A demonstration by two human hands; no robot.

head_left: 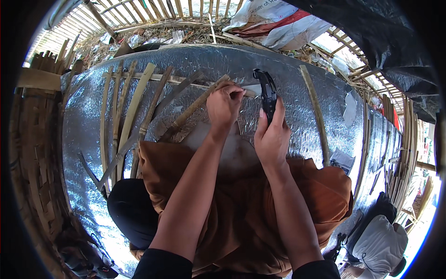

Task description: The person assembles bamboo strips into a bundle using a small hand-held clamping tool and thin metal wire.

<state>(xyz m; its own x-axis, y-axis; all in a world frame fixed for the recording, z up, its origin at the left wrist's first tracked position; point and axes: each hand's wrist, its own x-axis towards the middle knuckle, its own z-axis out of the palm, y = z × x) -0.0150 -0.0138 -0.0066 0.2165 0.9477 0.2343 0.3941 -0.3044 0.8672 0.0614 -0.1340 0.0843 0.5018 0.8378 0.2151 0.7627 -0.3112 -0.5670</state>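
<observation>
Bamboo strips (121, 109) fan across the silver mat's (83, 139) left edge; we pinch one thin strip's (195, 109) end at centre with our left hand (224, 106), right hand (272, 137) closed around a black curved knife (267, 93). Stiff, light, likely splintery: best gripped near its end.

The mat (297, 121) was crinkled, shiny foil; the slats (132, 107) dry, matt bamboo; the hammer (268, 95) glossy black.
</observation>
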